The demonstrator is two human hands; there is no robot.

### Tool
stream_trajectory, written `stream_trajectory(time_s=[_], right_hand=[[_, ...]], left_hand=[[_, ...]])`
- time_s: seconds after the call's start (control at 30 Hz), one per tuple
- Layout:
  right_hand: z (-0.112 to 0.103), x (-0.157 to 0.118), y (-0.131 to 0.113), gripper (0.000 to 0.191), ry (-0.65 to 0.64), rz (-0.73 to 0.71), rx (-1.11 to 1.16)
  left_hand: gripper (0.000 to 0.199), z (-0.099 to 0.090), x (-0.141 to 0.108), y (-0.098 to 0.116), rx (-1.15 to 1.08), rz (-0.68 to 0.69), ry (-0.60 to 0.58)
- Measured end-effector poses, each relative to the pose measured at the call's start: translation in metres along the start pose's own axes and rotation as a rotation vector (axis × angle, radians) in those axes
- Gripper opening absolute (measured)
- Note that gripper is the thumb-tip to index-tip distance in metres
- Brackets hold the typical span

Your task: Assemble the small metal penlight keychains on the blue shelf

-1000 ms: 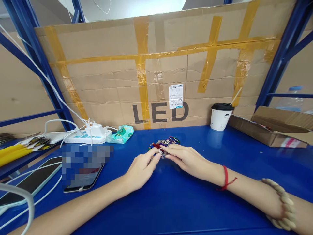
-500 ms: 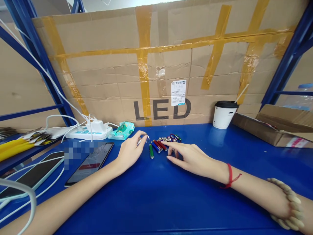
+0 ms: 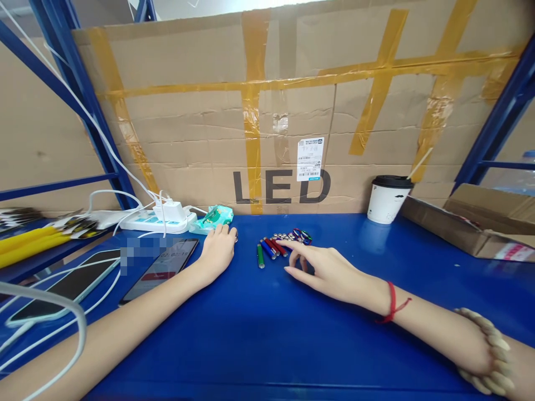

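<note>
My left hand (image 3: 219, 253) is closed on the blue table, knuckles up, just in front of a green packet (image 3: 217, 218). A bit of a silvery ring (image 3: 236, 238) shows at its fingertips. My right hand (image 3: 320, 267) has its fingers apart and holds nothing, its index fingertip near the red tubes (image 3: 279, 247). Beside these lie a blue tube (image 3: 268, 249) and, nearest to me, a green tube (image 3: 261, 256). Behind them sit several small shiny rings (image 3: 288, 236) and a coloured coil (image 3: 304, 236).
Two phones (image 3: 167, 267) and white cables lie at the left, with a power strip (image 3: 142, 221) behind. A lidded paper cup (image 3: 385, 201) and an open cardboard box (image 3: 480, 223) stand at the right. A large cardboard sheet (image 3: 209, 133) rises behind.
My left hand has turned knuckles up and moved away from the tubes, toward the green packet. My right hand has barely moved. The view has shifted slightly.
</note>
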State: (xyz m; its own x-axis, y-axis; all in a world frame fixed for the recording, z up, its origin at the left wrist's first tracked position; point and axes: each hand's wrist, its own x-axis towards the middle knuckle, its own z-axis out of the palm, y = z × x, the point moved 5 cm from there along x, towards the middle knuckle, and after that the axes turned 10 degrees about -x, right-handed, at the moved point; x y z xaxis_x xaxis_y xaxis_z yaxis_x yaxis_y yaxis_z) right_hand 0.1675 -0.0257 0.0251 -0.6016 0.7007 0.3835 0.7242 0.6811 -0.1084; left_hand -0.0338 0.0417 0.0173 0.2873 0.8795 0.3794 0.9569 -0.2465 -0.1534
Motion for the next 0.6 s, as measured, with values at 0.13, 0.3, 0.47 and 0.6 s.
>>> stream_trajectory(time_s=[0.13,0.3,0.47,0.6], right_hand=[[-0.001,0.003,0.004,0.045,0.026,0.005,-0.002],[-0.011,0.008,0.013,0.033,0.160,0.078,0.011],[-0.017,0.008,0.028,0.030,0.236,0.195,-0.014],[-0.019,0.007,0.036,0.029,0.256,0.239,-0.043]], left_hand=[[0.035,-0.006,-0.004,0.002,0.012,-0.009,0.075],[0.029,-0.044,-0.014,0.029,-0.286,0.090,0.261],[0.022,-0.096,-0.070,0.099,-1.222,0.173,0.013],[0.029,-0.094,-0.164,0.174,-1.818,0.396,-0.605]])
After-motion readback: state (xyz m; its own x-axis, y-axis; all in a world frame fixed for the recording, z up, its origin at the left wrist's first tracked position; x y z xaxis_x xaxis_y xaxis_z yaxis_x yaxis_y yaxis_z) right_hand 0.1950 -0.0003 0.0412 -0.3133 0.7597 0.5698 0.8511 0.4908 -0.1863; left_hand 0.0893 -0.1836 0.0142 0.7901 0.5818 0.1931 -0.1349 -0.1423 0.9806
